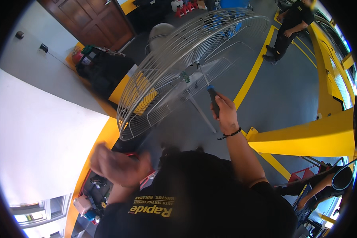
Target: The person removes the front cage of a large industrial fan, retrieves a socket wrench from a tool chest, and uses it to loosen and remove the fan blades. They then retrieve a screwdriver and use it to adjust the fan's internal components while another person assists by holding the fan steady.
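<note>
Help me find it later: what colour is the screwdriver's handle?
Black with a blue collar, head view.

Bright daylight fills the scene. The left hand [117, 166] is smeared by motion blur, while the right hand [225, 112] is sharp. Straight lines bend near the dark round rim.

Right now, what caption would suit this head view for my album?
Right hand holds a screwdriver against a round wire fan guard; blurred left hand is raised below it.
</note>
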### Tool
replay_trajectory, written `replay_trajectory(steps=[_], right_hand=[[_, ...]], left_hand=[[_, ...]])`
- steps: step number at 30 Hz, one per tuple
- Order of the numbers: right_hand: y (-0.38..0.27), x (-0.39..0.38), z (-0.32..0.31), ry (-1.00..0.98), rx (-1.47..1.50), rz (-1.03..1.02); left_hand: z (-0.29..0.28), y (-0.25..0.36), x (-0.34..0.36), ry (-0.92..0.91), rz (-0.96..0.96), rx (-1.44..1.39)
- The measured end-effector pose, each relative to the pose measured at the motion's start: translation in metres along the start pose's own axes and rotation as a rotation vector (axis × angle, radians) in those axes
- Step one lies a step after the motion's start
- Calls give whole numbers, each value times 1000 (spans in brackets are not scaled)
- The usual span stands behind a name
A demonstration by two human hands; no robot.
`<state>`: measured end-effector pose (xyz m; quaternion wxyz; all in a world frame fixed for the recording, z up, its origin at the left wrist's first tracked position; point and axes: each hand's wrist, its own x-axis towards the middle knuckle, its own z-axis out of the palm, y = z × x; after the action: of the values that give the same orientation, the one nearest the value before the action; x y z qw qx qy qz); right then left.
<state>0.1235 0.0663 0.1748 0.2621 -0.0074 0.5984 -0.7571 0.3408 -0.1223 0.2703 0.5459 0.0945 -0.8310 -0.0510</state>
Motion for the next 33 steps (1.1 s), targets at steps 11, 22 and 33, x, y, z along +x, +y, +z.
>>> replay_trajectory(steps=[11,22,33], right_hand=[[21,19,-24,182,86,-357],[26,6,-11,470,-445,-967],[37,-15,9,301,154,-303]], left_hand=[[42,-63,36,66,-77,216],[49,-45,129,46,220,219],[38,-27,164,-291,110,-45]])
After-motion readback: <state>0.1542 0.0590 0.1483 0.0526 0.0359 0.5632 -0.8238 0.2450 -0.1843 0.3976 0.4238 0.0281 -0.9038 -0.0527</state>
